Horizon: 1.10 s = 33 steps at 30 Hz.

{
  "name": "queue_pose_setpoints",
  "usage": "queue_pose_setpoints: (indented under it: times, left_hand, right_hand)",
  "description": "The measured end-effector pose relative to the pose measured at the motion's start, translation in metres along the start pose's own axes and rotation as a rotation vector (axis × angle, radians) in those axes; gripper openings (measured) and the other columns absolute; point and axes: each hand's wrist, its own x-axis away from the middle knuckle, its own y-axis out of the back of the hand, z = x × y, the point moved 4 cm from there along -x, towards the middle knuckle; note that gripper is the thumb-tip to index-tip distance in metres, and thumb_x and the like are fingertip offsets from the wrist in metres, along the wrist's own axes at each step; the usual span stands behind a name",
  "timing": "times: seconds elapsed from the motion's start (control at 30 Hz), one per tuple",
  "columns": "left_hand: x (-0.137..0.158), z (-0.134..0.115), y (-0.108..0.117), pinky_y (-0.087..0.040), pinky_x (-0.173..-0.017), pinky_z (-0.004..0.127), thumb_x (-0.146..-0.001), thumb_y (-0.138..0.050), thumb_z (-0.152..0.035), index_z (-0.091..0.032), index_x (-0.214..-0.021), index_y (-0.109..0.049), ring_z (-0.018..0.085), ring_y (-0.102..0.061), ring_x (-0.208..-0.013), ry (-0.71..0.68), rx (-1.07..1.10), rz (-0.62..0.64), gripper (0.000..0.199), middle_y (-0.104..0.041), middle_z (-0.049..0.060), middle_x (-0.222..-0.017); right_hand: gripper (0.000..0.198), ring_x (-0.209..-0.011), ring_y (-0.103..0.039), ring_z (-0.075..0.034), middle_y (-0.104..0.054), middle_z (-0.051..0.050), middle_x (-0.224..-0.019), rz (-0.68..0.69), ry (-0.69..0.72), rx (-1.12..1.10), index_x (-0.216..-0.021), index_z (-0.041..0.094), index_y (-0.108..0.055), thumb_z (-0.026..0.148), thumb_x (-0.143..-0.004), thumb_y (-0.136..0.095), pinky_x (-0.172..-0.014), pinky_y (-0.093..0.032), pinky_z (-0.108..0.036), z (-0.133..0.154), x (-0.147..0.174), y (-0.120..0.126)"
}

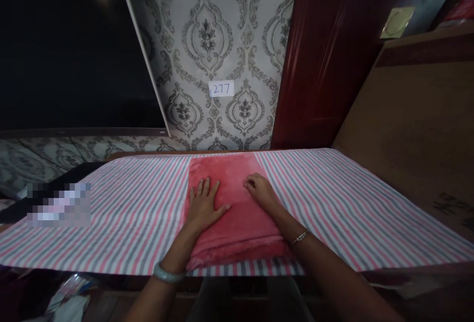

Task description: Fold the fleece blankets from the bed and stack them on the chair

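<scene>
A folded red plush cloth [240, 223], perhaps a towel or blanket, lies on a striped cover with its thick folded edge towards me. My left hand [203, 207] rests flat on its left part, fingers spread and thumb pointing right. My right hand [262, 191] is over the cloth's upper right part, with its fingers curled and the fingertips drawn together. Whatever those fingertips may hold is too small or hidden to make out. The cloth appears plain and mostly smooth on top.
The striped cover [140, 203] spreads over a table against a patterned wall. A large dark screen [74, 55] stands at the left, a cardboard box [418, 114] at the right. A paper label [221, 88] reading 277 is on the wall beside a dark red panel [307, 65].
</scene>
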Motion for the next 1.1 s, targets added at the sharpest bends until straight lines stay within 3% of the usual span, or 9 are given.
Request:
queue_pose_setpoints:
  times: [0.1,0.23,0.33,0.4,0.57,0.67,0.77,0.93,1.1]
  left_hand:
    - [0.000,0.000,0.000,-0.015,-0.119,0.063,-0.087,-0.051,-0.069,-0.022,-0.156,-0.034,0.037,-0.013,-0.153,-0.010,0.002,-0.006,0.086,-0.019,0.017,-0.166]
    - [-0.001,0.002,-0.001,-0.015,-0.119,0.063,-0.087,-0.051,-0.069,-0.022,-0.155,-0.035,0.037,-0.014,-0.153,-0.017,0.028,-0.021,0.085,-0.020,0.017,-0.165]
    - [-0.002,0.001,-0.002,-0.013,-0.120,0.064,-0.086,-0.053,-0.070,-0.022,-0.156,-0.033,0.037,-0.013,-0.153,-0.028,0.059,-0.014,0.088,-0.019,0.016,-0.166]
    - [-0.001,0.000,0.001,-0.011,-0.119,0.065,-0.084,-0.055,-0.070,-0.022,-0.157,-0.032,0.038,-0.011,-0.153,-0.039,0.087,-0.004,0.090,-0.018,0.016,-0.166]
    - [0.009,-0.006,0.020,-0.006,-0.122,0.060,-0.079,-0.062,-0.071,-0.019,-0.158,-0.027,0.035,-0.008,-0.154,-0.186,0.157,-0.017,0.101,-0.017,0.017,-0.166]
    - [0.017,-0.007,0.024,-0.007,-0.124,0.055,-0.078,-0.063,-0.070,-0.018,-0.159,-0.022,0.032,-0.009,-0.155,-0.236,0.207,0.020,0.104,-0.019,0.016,-0.166]
    - [0.020,-0.005,0.018,-0.005,-0.123,0.057,-0.078,-0.062,-0.071,-0.018,-0.159,-0.022,0.033,-0.010,-0.154,-0.215,0.212,0.074,0.104,-0.020,0.015,-0.166]
    - [0.019,-0.005,0.010,-0.004,-0.123,0.059,-0.076,-0.063,-0.072,-0.019,-0.158,-0.026,0.033,-0.012,-0.154,-0.208,0.192,0.080,0.104,-0.021,0.014,-0.166]
    - [0.019,-0.004,0.006,-0.004,-0.122,0.059,-0.075,-0.065,-0.071,-0.020,-0.157,-0.028,0.033,-0.013,-0.154,-0.208,0.195,0.073,0.104,-0.023,0.015,-0.165]
  right_hand:
    - [0.023,-0.063,-0.053,-0.018,-0.054,0.000,-0.064,-0.075,-0.078,-0.090,-0.068,0.021,-0.056,0.040,-0.082,-0.060,-0.061,-0.043,-0.028,-0.001,0.003,0.023]
    - [0.040,-0.056,-0.048,-0.014,-0.051,0.002,-0.065,-0.102,-0.174,-0.374,-0.075,0.021,-0.056,0.060,-0.078,-0.066,-0.053,-0.040,-0.025,0.005,0.042,0.075]
    - [0.052,-0.056,-0.047,-0.013,-0.052,-0.001,-0.066,0.115,-0.178,-0.668,-0.066,0.019,-0.056,0.068,-0.082,-0.065,-0.051,-0.040,-0.025,0.024,0.079,0.098]
    - [0.056,-0.057,-0.050,-0.014,-0.055,-0.003,-0.067,0.229,-0.164,-0.682,-0.065,0.018,-0.060,0.070,-0.085,-0.060,-0.052,-0.043,-0.027,0.040,0.091,0.099]
    - [0.028,-0.078,-0.062,-0.018,-0.067,-0.004,-0.090,0.276,-0.083,-0.362,-0.097,0.020,-0.070,0.042,-0.081,-0.072,-0.067,-0.050,-0.029,0.062,0.072,0.058]
    - [0.016,-0.082,-0.062,-0.017,-0.067,-0.004,-0.095,0.338,0.093,-0.110,-0.095,0.020,-0.068,0.024,-0.079,-0.067,-0.072,-0.049,-0.029,0.067,0.057,0.020]
    - [0.023,-0.080,-0.059,-0.016,-0.065,-0.004,-0.095,0.357,0.180,0.153,-0.096,0.019,-0.067,0.009,-0.075,-0.068,-0.075,-0.048,-0.030,0.061,0.052,-0.008]
    - [0.030,-0.087,-0.059,-0.017,-0.061,-0.005,-0.101,0.400,0.245,0.283,-0.105,0.019,-0.066,0.003,-0.079,-0.068,-0.080,-0.046,-0.029,0.054,0.063,-0.020]
    - [0.018,-0.090,-0.058,-0.017,-0.060,-0.004,-0.098,0.452,0.375,0.322,-0.097,0.020,-0.068,0.006,-0.086,-0.064,-0.079,-0.044,-0.027,0.061,0.072,-0.020]
